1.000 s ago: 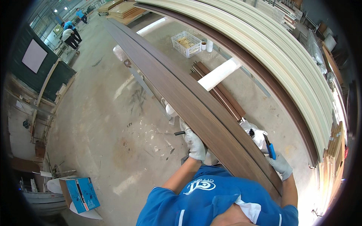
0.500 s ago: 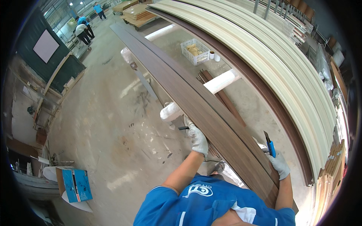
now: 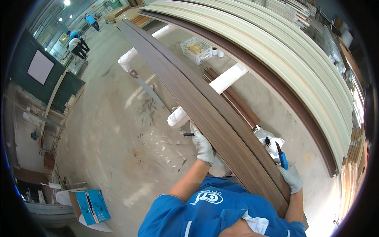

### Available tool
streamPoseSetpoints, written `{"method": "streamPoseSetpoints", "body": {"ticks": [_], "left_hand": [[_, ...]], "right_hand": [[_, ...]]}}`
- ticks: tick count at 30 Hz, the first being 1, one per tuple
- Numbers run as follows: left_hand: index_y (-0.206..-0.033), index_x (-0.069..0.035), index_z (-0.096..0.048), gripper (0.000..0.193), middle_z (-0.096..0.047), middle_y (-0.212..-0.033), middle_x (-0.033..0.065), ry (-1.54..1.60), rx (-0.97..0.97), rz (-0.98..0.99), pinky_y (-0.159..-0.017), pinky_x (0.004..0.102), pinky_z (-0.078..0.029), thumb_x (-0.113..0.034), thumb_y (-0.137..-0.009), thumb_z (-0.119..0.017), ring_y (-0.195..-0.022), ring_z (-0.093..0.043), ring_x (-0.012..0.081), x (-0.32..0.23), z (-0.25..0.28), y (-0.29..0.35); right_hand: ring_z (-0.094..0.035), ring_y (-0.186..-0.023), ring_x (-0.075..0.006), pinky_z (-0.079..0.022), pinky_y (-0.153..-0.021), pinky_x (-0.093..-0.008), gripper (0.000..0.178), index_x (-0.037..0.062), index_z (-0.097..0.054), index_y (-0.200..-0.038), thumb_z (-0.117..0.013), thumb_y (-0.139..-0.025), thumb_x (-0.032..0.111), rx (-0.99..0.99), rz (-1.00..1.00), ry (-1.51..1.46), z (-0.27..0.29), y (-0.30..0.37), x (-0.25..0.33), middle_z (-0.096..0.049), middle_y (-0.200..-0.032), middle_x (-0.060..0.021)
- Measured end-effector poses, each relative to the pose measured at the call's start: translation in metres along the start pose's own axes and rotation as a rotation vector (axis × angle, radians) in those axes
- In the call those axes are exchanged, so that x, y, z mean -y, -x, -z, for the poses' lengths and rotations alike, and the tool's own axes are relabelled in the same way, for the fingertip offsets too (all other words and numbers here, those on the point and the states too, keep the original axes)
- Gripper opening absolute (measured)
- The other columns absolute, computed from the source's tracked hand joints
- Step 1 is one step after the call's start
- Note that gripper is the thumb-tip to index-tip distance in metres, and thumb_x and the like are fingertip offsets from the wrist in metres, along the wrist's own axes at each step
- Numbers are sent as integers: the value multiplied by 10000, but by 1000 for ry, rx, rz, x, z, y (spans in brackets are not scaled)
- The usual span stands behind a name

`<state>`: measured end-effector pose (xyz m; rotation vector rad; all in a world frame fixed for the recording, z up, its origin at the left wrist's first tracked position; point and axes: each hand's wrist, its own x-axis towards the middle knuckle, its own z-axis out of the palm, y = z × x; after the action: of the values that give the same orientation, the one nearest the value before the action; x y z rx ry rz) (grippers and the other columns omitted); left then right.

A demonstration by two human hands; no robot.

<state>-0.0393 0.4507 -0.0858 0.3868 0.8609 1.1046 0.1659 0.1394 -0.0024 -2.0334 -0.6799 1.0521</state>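
Panel [image 3: 197, 102] shifted R on padded bars [image 3: 229, 78]; L hand [image 3: 203, 146] @ edge [image 3: 173, 91], open floor [image 3: 118, 134] beside.

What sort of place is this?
Likely a workshop or factory floor for boards or trim: long cream profiles at right, a wood-grain workpiece over a white-wrapped support arm, and a blue utility knife in the right hand.

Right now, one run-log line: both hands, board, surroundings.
left hand: dark stick, at left edge of brown board | right hand: blue knife, at right edge | board: over white bars | nearby: white crate
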Motion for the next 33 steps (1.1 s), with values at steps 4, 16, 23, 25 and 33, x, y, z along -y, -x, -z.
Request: {"method": "streamPoseSetpoints", "body": {"ticks": [4, 16, 23, 25, 33], "left_hand": [[-1579, -149, -395, 579, -512, -1490, 41, 38, 94, 84, -1109, 364, -484, -501, -1119, -411, -1332, -534, 200, -12, 8, 5], [-1444, -160, -509, 585, -617, -1277, 44, -100, 41, 4, -937, 366, -572, -609, -1072, -450, -1124, -632, 193, -3, 3, -4], [-1620, -66, -337, 631, -490, -1556, 87, 63, 101, -73, -1156, 324, -404, -464, -1134, -398, -1354, -512, 217, 45, -76, -9], [-1606, -97, -355, 631, -515, -1508, 71, -49, 13, -113, -1110, 337, -444, -491, -1119, -422, -1313, -535, 216, 61, -99, -19], [-1621, -170, -356, 617, -516, -1516, 42, -89, -29, -245, -1106, 364, -457, -513, -1111, -420, -1324, -535, 223, 95, -124, -37]], "right_hand": [[-678, -1047, -177, -508, -975, -332, 347, -13, -699, -1269, -672, -948, 118, -42, -24, -47, -23, 27, 8, -753, -1144, -109], [-674, -986, -146, -522, -930, -313, 312, -38, -718, -1207, -688, -957, 147, -70, -78, -125, -22, 41, 20, -755, -1071, -76], [-680, -949, -146, -529, -913, -327, 249, -11, -748, -1150, -664, -973, 142, -85, 54, 143, 81, -21, 21, -761, -1032, -65], [-680, -937, -150, -531, -904, -334, 252, -13, -748, -1144, -661, -976, 154, -108, 48, 230, 110, -47, 18, -761, -1027, -71], [-633, -875, -148, -511, -870, -339, 270, -6, -731, -1044, -707, -967, 252, -140, 98, 284, 140, -102, -17, -718, -914, -64]]}}
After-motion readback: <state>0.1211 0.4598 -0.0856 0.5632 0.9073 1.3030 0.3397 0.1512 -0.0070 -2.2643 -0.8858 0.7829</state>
